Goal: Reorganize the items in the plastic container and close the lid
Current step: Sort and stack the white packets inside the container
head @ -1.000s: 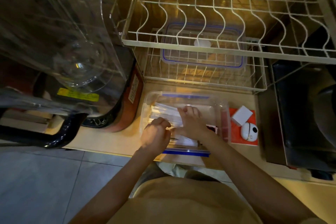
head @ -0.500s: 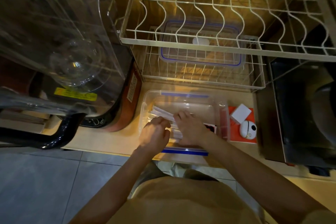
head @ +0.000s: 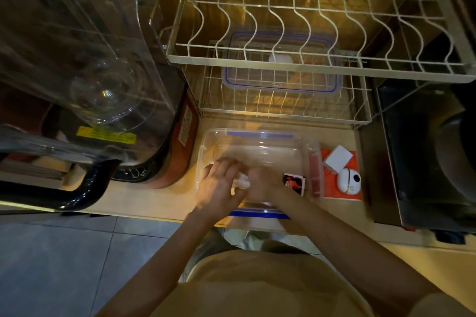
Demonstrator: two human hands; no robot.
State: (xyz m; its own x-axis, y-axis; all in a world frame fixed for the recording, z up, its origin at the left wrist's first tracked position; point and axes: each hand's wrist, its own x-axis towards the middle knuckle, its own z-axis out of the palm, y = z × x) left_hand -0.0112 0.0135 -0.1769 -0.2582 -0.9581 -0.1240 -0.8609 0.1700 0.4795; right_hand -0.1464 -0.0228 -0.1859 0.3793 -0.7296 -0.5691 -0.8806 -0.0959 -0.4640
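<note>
Clear plastic container (head: 260, 140), two hands inside, left hand (head: 219, 188) and right hand (head: 260, 184) fingers seemingly pinching white packets (head: 242, 183)

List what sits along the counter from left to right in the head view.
Blender jug with black handle → open plastic container, with the left hand and then the right hand inside it → orange card → white round device → dark appliance.

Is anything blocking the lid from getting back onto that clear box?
Yes. The lid lies on the lower shelf of the wire rack, under its upper tier. Both hands, left hand and right hand, are inside the open plastic container, gathering white items.
</note>
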